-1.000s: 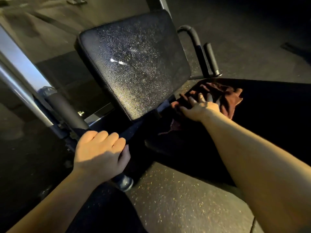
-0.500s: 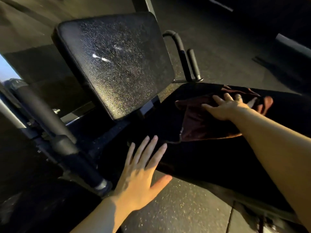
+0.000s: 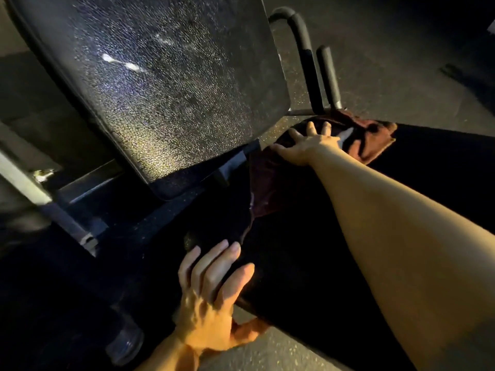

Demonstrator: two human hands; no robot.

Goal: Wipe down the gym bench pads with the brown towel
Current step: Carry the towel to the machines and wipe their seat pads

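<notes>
Compared with the frame half a second earlier, the left hand (image 3: pixel 211 298) has settled onto the near edge of the seat pad (image 3: pixel 308 263): its fingers lie straight and slightly spread on top while the thumb hooks under the rim. Before, it hovered above the pad with fingers fanned. The tilted back pad (image 3: pixel 160 84) now fills more of the view, its top edge cut off by the frame, and the right hand (image 3: pixel 310 145) has drawn back toward the pad's inner end. The metal frame post (image 3: pixel 24 180) at far left is only partly visible. Centre right, the brown towel (image 3: pixel 273 183) lies on the seat pad beside the back pad's lower corner. The right hand presses on it with fingers extended and spread, palm down. The towel's near portion fades into shadow, so its outline there is hard to trace. The seat pad itself is almost black and shows no surface detail. Behind the towel, two padded handles (image 3: pixel 316 73) rise from the floor (image 3: pixel 401 62).
</notes>
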